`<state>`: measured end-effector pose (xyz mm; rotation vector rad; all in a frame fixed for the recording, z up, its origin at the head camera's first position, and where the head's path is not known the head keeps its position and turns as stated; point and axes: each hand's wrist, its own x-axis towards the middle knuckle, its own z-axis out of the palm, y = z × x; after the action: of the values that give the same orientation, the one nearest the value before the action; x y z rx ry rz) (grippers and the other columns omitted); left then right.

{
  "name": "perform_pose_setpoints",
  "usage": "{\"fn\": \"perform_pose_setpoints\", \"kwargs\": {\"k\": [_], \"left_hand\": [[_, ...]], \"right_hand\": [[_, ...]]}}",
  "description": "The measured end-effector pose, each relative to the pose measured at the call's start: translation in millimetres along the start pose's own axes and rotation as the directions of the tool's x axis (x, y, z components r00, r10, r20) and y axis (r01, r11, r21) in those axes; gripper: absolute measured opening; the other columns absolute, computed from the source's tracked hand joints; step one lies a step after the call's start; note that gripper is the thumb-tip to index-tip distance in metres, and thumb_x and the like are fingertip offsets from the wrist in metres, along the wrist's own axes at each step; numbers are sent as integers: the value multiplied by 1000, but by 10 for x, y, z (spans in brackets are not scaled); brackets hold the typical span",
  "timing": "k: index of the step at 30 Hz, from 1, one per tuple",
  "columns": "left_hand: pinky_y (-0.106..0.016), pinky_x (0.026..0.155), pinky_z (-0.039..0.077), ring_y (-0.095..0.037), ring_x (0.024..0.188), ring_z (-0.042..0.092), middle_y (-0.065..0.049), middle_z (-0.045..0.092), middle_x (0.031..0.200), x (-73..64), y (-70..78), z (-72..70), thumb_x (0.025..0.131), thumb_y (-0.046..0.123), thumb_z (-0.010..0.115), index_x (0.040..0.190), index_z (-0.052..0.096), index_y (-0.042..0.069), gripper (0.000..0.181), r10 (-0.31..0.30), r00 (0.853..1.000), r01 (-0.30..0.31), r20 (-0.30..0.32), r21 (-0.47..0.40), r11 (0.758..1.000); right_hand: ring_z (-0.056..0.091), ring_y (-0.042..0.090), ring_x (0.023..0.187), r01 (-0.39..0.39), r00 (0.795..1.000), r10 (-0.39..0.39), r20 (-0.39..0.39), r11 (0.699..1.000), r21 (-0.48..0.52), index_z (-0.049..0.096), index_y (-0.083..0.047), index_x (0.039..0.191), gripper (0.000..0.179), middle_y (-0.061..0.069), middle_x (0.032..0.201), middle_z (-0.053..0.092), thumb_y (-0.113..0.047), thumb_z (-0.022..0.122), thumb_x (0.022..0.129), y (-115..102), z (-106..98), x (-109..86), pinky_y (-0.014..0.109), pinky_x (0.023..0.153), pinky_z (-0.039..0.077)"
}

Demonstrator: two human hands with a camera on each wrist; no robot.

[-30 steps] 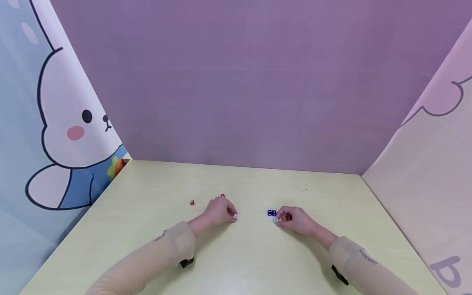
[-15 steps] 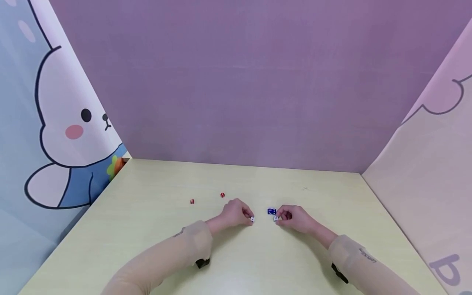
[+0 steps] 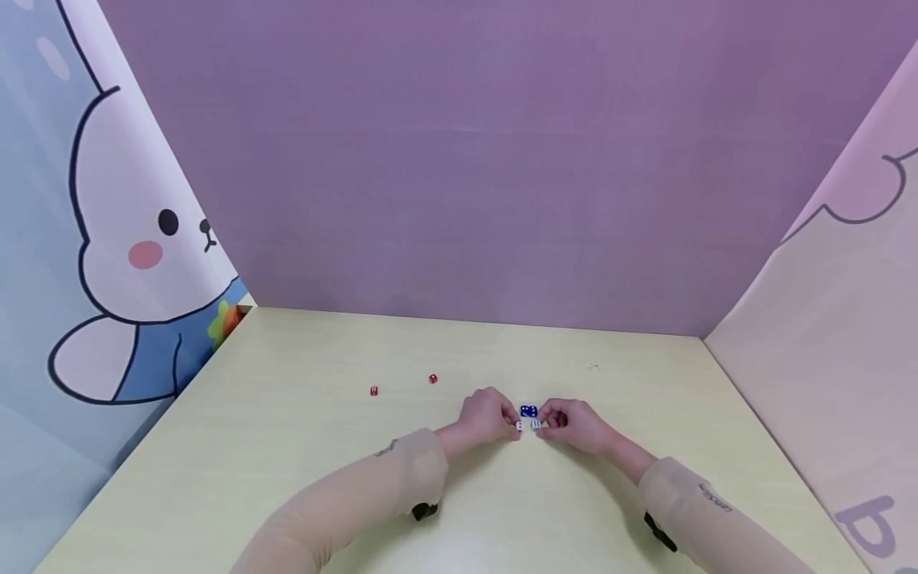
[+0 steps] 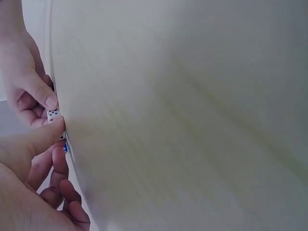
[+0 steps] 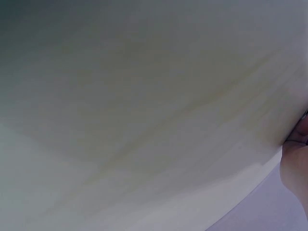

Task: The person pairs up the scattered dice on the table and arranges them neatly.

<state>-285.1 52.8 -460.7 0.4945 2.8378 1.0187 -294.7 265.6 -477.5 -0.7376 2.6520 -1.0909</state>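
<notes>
My left hand [image 3: 490, 416] pinches a white die [image 3: 519, 426] between thumb and fingers, low over the table. Facing it from the right, my right hand [image 3: 571, 424] pinches a second white die [image 3: 535, 426], a small gap from the first in the head view. Two blue dice [image 3: 528, 411] sit side by side just behind the white ones. In the left wrist view, the left thumb [image 4: 45, 138] covers part of the white dice, and a bit of blue shows below. The right wrist view shows only part of the right hand [image 5: 296, 166] at its edge.
Two red dice lie apart on the pale table [image 3: 287, 446]: one red die [image 3: 374, 391] farther left, another red die [image 3: 433, 379] nearer the middle. A purple backdrop [image 3: 466, 159] rises at the table's back edge, with printed cloth at both sides.
My left hand has slid rightward with its white die, from near the red dice to close beside the other white die. The right hand has stayed in place.
</notes>
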Motion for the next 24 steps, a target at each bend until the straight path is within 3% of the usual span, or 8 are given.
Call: {"fn": "perform_pose_setpoints", "kwargs": {"k": [6, 16, 24], "left_hand": [[-33, 76, 42, -3, 58, 51, 14, 61, 61, 23, 75, 43, 65, 23, 86, 75, 74, 18, 16, -3, 1000, 4, -31, 23, 1000], [-35, 79, 42, -4, 59, 51, 13, 61, 61, 46, 109, 70, 66, 22, 86, 76, 74, 18, 16, -20, 1000, 21, -24, 19, 1000], [-30, 75, 42, -3, 58, 52, 13, 61, 63, 3, 18, -32, 66, 20, 85, 82, 74, 17, 19, -11, 999, 9, -31, -62, 998]], "right_hand": [[43, 6, 61, 19, 1000, -19, 2, 1000, 8, 63, -11, 92, 15, -3, 69, 50, -18, 73, 82, -8, -4, -2, 19, 56, 38], [42, 6, 61, 30, 1000, -30, -3, 1000, -5, 63, -10, 92, 16, -3, 69, 49, -18, 73, 82, -16, -10, -6, 19, 56, 37], [43, 6, 62, 6, 1000, -6, 0, 1000, -19, 63, -12, 92, 16, -3, 70, 50, -20, 73, 82, -32, -5, 0, 19, 56, 38]]}}
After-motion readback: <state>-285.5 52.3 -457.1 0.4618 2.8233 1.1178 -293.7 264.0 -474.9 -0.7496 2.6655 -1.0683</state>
